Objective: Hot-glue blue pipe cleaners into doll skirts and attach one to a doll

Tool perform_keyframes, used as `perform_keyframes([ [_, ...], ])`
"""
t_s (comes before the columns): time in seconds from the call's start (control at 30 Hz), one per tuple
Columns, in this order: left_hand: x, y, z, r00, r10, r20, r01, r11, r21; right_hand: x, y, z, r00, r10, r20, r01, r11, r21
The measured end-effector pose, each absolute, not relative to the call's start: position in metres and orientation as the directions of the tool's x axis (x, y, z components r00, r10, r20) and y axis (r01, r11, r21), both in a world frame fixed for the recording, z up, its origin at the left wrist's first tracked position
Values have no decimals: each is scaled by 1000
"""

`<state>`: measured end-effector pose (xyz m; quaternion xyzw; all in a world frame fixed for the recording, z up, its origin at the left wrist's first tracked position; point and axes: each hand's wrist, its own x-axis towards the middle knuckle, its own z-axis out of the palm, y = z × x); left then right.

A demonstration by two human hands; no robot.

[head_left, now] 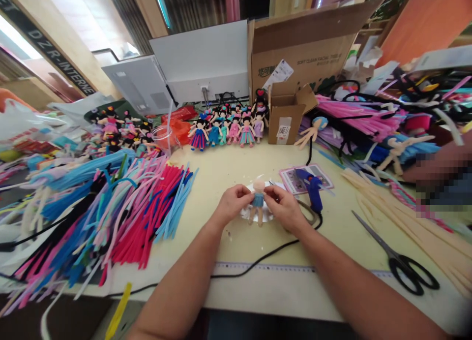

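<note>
Between my two hands is a small pipe-cleaner doll, upright, with a bald beige head, beige legs and a blue outfit. The fingers of my left hand pinch its left side. On the other side my right hand pinches it too, thumb and fingertips closed. Under the doll lies a white round plate, partly covered by the hands. A blue glue gun rests just beyond my right hand, its black cord running across the table toward me. Whether a finger holds anything tiny besides the doll is hidden.
Scissors lie at the right beside beige pipe cleaners. Colourful pipe cleaners are heaped at the left. Finished dolls stand at the back by a small cardboard box. Another person's blurred arm reaches in at right.
</note>
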<state>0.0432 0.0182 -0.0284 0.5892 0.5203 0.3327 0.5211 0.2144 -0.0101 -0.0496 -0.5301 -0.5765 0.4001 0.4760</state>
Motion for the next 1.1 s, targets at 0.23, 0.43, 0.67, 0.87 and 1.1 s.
perform_keyframes([
  [0.23,38,22,-32,326,920,-218,120,189,975,217,-6,-49,35,997,69,138,63,-988],
  [0.43,40,21,-30,255,941,-223,140,192,971,216,-5,-51,34,998,57,97,53,-994],
  [0.67,42,17,-25,249,954,-166,234,107,966,216,-4,-56,-65,982,179,331,190,-924],
  [0.87,38,23,-29,203,966,-162,217,117,969,241,-48,-12,-108,967,231,741,233,-630],
  [1.1,34,27,-33,221,962,-162,203,117,972,322,-68,-18,310,948,66,851,-247,-463],
])
